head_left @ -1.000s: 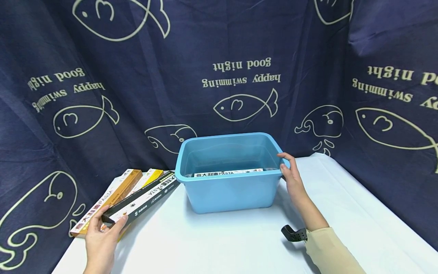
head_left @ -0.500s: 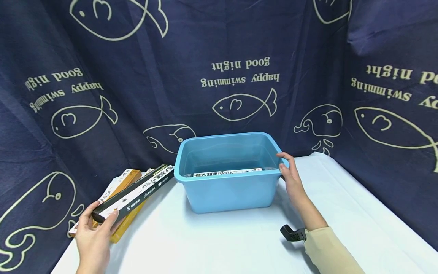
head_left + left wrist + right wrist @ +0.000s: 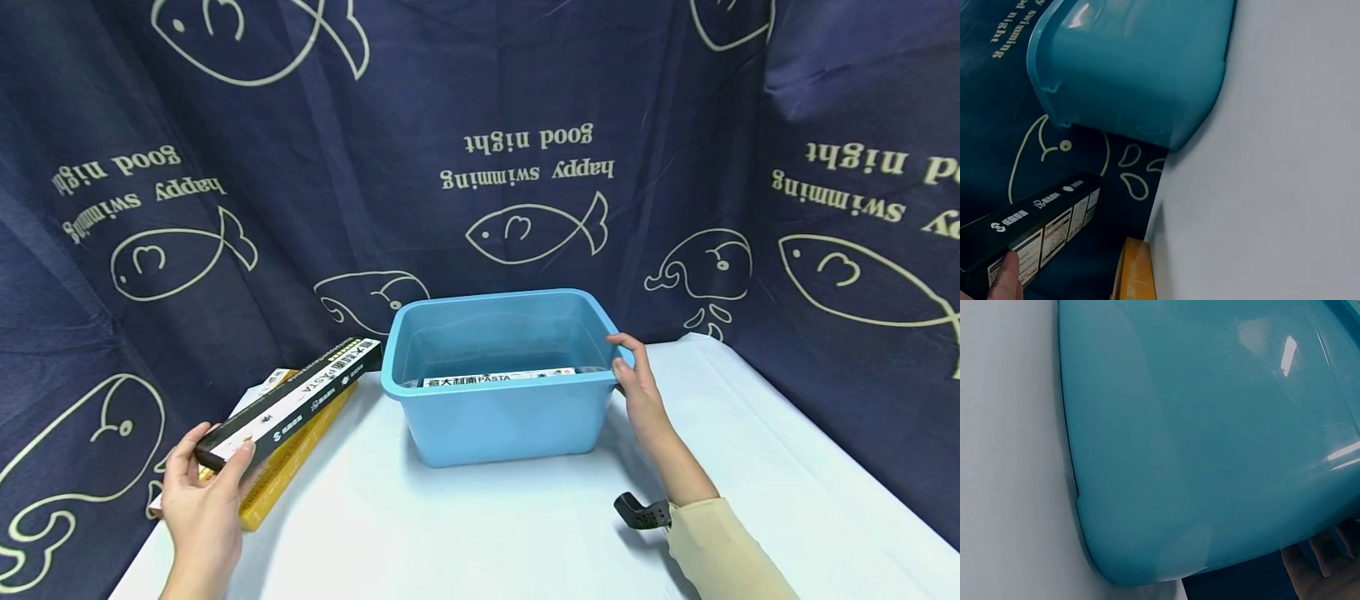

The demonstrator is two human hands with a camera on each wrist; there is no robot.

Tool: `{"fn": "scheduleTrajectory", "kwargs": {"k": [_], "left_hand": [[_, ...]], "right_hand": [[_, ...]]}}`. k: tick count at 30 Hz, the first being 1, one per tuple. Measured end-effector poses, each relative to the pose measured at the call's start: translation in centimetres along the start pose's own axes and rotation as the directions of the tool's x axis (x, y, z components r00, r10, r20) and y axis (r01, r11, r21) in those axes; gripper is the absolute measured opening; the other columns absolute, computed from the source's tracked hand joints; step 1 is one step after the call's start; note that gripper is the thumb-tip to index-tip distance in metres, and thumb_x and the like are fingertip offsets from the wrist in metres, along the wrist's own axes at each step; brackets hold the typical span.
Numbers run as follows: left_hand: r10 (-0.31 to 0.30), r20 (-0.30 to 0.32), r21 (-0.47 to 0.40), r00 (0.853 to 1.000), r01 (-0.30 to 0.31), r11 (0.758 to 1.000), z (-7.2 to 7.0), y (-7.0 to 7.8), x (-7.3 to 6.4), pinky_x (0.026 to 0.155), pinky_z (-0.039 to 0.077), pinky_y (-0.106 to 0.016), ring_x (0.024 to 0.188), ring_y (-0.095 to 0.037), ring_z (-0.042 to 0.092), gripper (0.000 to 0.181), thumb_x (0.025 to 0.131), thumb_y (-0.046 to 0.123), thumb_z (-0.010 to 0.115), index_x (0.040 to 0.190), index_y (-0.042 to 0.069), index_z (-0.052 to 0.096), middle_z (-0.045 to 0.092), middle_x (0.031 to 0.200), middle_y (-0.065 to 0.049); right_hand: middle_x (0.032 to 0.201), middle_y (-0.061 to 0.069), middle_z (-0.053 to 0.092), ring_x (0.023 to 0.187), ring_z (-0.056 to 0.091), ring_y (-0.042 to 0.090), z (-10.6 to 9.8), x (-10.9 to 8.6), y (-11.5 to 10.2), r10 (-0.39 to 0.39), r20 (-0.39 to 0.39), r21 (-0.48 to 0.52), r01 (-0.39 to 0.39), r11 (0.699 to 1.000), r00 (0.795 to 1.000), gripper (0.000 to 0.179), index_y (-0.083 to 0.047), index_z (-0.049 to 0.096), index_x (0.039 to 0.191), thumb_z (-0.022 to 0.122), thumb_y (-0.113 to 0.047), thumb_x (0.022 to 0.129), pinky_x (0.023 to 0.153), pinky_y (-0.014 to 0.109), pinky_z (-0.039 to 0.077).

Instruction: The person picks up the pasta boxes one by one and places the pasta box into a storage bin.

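My left hand (image 3: 204, 508) grips the near end of a long black-and-white pasta box (image 3: 294, 402), thumb on one side and fingers on the other. The box is raised and slants away toward the bin; in the left wrist view the black pasta box (image 3: 1035, 225) shows its dark side, with a fingertip on its lower face. On the right, my right hand (image 3: 639, 385) holds the rim of a blue plastic bin (image 3: 510, 425), its thumb inside the edge region and other fingers partly hidden. Inside the bin lies another white pasta box (image 3: 498, 378), mostly hidden by the front wall.
Beneath the held box, a yellow pasta box (image 3: 296, 458) and an orange-and-white pasta box (image 3: 155, 505) lie on the white table (image 3: 480, 533). A navy curtain (image 3: 360, 167) printed with fish hangs behind. A black strap piece (image 3: 641, 511) sits at the right sleeve.
My left hand has lifted the black pasta box up off the other boxes and drawn it slightly left, baring more of the yellow box. The right hand stays on the bin rim.
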State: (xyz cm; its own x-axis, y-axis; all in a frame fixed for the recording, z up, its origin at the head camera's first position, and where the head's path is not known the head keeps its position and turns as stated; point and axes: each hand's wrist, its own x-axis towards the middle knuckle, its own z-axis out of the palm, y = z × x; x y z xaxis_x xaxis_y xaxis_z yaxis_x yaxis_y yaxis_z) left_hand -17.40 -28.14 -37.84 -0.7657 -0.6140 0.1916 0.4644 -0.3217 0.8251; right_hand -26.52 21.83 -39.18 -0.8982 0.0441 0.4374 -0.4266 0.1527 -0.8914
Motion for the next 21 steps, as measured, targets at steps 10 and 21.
{"fn": "scheduleTrajectory", "kwargs": {"k": [10, 21], "left_hand": [[0.069, 0.01, -0.025, 0.998, -0.068, 0.997, 1.0, 0.3, -0.1, 0.064, 0.06, -0.024, 0.086, -0.008, 0.072, 0.065, 0.079, -0.027, 0.062, 0.132, 0.009, 0.056, 0.053, 0.13, -0.004], [0.195, 0.006, -0.031, 0.981, -0.195, 0.98, 2.3, 0.7, -0.1, 0.078, 0.058, -0.017, 0.099, -0.015, 0.064, 0.065, 0.076, -0.03, 0.06, 0.131, 0.004, 0.057, 0.057, 0.128, -0.008]], "right_hand": [[0.165, 0.012, 0.017, 0.152, 0.017, 0.043, 0.0, -0.1, 0.0, 0.006, -0.003, -0.001, -0.006, 1.0, 1.0, 0.048, -0.012, 0.032, 0.146, 0.036, -0.032, 0.103, 0.113, 0.077, 0.016], [0.166, 0.012, 0.015, 0.153, 0.015, 0.043, 0.0, -0.1, -0.1, 0.009, 0.003, -0.013, -0.009, 1.0, 1.0, 0.048, -0.013, 0.031, 0.147, 0.035, -0.034, 0.104, 0.114, 0.077, 0.014]]}}
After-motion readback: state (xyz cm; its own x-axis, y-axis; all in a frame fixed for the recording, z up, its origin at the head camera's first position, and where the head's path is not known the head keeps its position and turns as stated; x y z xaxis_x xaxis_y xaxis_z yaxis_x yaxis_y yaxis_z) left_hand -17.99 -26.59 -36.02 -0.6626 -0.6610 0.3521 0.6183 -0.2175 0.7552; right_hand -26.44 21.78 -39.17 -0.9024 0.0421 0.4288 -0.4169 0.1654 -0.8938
